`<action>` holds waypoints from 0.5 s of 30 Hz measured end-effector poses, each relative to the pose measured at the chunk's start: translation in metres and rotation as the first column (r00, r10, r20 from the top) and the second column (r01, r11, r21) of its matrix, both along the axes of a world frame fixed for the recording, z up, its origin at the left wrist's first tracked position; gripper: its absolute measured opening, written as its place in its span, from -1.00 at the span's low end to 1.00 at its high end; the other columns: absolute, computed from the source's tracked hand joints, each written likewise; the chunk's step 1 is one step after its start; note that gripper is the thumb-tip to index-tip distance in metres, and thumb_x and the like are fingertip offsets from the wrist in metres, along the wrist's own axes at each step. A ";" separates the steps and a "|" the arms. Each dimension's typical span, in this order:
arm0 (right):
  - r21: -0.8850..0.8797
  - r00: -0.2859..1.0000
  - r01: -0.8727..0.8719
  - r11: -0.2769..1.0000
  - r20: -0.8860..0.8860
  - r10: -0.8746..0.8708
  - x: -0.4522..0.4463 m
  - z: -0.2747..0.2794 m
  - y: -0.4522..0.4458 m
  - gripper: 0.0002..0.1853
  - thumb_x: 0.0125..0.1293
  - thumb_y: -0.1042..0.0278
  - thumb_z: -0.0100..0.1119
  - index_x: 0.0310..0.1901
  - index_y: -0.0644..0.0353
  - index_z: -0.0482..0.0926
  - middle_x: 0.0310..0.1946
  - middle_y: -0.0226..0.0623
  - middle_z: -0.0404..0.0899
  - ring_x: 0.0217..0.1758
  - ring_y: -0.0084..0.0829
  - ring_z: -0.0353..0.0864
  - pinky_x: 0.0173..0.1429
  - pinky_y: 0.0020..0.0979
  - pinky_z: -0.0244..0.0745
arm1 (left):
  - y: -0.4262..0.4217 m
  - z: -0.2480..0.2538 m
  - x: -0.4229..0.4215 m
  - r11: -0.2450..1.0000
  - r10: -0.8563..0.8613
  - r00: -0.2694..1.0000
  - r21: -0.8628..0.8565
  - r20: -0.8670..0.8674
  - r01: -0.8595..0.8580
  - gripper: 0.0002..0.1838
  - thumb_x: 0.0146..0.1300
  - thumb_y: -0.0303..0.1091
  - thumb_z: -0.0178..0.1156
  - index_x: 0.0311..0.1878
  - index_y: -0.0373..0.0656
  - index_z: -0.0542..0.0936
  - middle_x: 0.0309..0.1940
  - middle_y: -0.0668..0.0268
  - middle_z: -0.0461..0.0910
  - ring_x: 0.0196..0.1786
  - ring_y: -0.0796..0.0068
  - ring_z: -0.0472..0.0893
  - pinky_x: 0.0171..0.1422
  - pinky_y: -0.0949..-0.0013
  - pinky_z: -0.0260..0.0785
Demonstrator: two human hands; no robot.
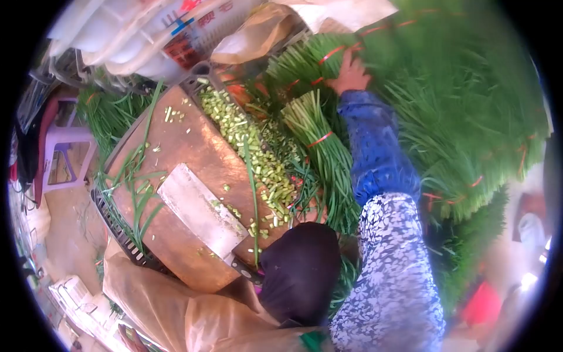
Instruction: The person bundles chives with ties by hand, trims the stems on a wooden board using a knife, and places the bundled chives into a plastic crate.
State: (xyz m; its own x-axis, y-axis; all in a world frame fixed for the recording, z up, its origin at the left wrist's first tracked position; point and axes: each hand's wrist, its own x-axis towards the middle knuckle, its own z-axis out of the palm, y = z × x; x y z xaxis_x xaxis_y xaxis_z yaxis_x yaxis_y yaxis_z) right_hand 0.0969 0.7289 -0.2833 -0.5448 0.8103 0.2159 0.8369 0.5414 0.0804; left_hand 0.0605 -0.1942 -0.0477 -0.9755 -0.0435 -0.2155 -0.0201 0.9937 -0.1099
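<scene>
My right hand [350, 73], past a blue sleeve cover, lies among bundles of long green stems that look like garlic chives. Its fingers reach out over the tied end of one bundle [325, 54] and appear stretched, holding nothing I can see. Just below is another chive bundle [319, 123] with a red band. A cleaver [202, 208] rests flat on the wooden chopping board [132, 176]. Its handle end runs beside a dark rounded cloth shape [302, 273], which I cannot make out. Chopped green pieces [243, 141] line the board's far right edge. My left hand is out of sight.
A large pile of banded chives [469, 105] fills the right side. Brown sheeting [158, 287] covers the near edge. White plastic baskets [135, 35] stand behind the board, and a purple stool [70, 141] is at left. Loose stalks [141, 199] lie across the board.
</scene>
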 end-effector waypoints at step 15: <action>-0.497 0.879 -0.425 0.757 -0.425 0.214 0.118 0.190 -0.088 -0.15 -0.18 0.45 0.33 0.31 0.33 0.36 0.20 0.01 0.50 0.25 -0.17 0.51 0.34 -0.31 0.36 | 0.306 0.046 -0.062 0.331 -0.520 0.844 0.942 0.130 0.059 -0.04 0.13 0.15 0.23 0.42 -0.39 0.22 0.17 -0.01 0.51 0.28 0.17 0.47 0.42 0.16 0.20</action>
